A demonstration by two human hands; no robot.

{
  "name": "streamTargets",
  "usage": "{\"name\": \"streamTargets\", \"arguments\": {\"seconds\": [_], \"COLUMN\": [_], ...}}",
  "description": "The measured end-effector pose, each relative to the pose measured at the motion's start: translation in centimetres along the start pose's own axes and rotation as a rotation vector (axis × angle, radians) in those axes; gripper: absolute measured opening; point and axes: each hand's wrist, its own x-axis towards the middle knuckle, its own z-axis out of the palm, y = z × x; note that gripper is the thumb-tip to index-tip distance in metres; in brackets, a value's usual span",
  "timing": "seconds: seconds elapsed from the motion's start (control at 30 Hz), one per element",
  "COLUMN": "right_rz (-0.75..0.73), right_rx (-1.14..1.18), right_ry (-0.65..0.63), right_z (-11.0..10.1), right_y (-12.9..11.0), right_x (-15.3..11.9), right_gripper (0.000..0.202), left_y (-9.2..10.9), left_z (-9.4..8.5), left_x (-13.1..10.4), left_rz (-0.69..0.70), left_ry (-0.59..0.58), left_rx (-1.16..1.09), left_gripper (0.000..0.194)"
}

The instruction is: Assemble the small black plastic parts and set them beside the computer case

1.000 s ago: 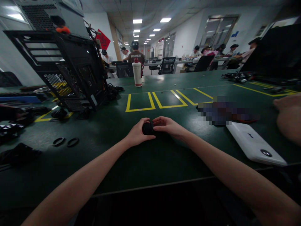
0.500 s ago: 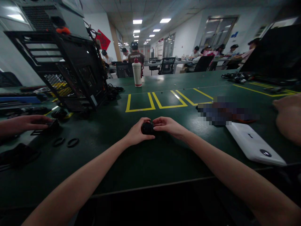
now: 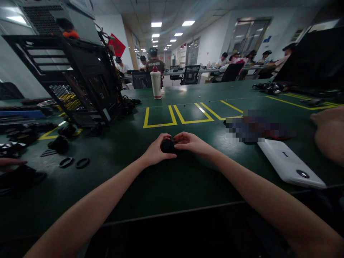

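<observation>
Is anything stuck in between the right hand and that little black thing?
Nothing that I can see. The fingers of the right hand are right up at the edge of the small black thing, and the left hand holds its other side. The white case lies off to the right.

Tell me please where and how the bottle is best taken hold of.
Probably around the middle of the bottle, from its left side: it stands upright, its body is tall and round, and a red strap or handle sits at the right.

Head-worn view, facing forward, down (wide)
</observation>
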Motion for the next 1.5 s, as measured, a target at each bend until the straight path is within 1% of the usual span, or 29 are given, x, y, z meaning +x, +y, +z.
{"name": "streamTargets", "arguments": {"seconds": [0.07, 0.13, 0.27, 0.33, 0.4, 0.47, 0.53, 0.63, 0.67, 0.73, 0.87, 1.0, 1.07, 1.13, 1.23, 1.3, 1.4, 1.5], "right_rz": [0.034, 0.03, -0.091, -0.14, -0.15, -0.132, -0.108, -0.05, -0.029, -0.007, -0.082, -0.17, -0.198, -0.181, -0.116, -0.074, -0.051, -0.07], "right_rx": [-0.011, -0.05, -0.13, -0.103, -0.051, -0.01, 0.019, 0.069, 0.082, 0.071, -0.051, -0.018, -0.011, 0.008, 0.06, 0.066, -0.016, -0.076], "right_ry": [-0.017, -0.048, -0.069, -0.091, -0.112, -0.121, -0.094, -0.004, 0.009, -0.005, -0.03, -0.069, -0.073, -0.061, -0.021, -0.008, -0.024, -0.037], "right_z": [0.0, -0.1, -0.2, -0.1, 0.0, 0.1, 0.2, 0.3, 0.3, 0.3, 0.1, 0.2, 0.2, 0.3, 0.4, 0.4, 0.2, 0.1], "right_y": [0.2, 0.3, 0.0, -0.3, -0.6, -0.7, -0.6, -0.1, 0.1, 0.3, 0.2, -0.1, -0.3, -0.3, -0.1, 0.1, 0.1, -0.2], "right_x": [0.1, 0.1, -0.2, -0.4, -0.6, -0.6, -0.5, -0.1, 0.0, 0.1, 0.0, -0.3, -0.4, -0.4, -0.2, -0.1, 0.0, -0.2], "right_gripper": [0.036, 0.034, 0.036, 0.036, 0.034, 0.027, 0.024, 0.036, 0.038, 0.036, 0.032, 0.033, 0.028, 0.025, 0.037, 0.04, 0.035, 0.035], "left_y": [0.0, -0.1, -0.4, -0.4, -0.3, -0.1, 0.0, 0.0, -0.1, -0.2, -0.5, -0.4, -0.2, -0.1, -0.2, -0.3, -0.4, -0.4], "left_z": [0.0, 0.0, 0.1, 0.1, 0.1, 0.1, 0.1, 0.1, 0.1, 0.2, 0.2, 0.1, 0.1, 0.0, 0.0, 0.1, 0.2, 0.2], "left_x": [0.0, 0.0, 0.0, 0.0, 0.0, 0.0, 0.0, 0.0, -0.1, -0.1, 0.0, 0.0, 0.0, 0.0, -0.1, 0.0, 0.0, 0.0], "left_rz": [0.002, 0.012, 0.023, 0.025, 0.029, 0.028, 0.02, 0.011, 0.012, 0.019, 0.011, 0.012, 0.021, 0.02, 0.011, 0.019, 0.037, 0.037], "left_ry": [0.005, 0.008, -0.002, -0.004, -0.004, -0.005, -0.007, -0.005, -0.004, -0.001, 0.005, 0.004, 0.003, 0.005, 0.0, 0.009, 0.032, 0.02], "left_rx": [-0.003, -0.008, -0.025, -0.034, -0.037, -0.026, -0.022, -0.041, -0.047, -0.051, -0.045, -0.047, -0.041, -0.04, -0.051, -0.055, -0.051, -0.056], "left_gripper": [0.066, 0.067, 0.067, 0.067, 0.068, 0.067, 0.066, 0.065, 0.065, 0.066, 0.067, 0.067, 0.067, 0.066, 0.066, 0.066, 0.066, 0.066]}}
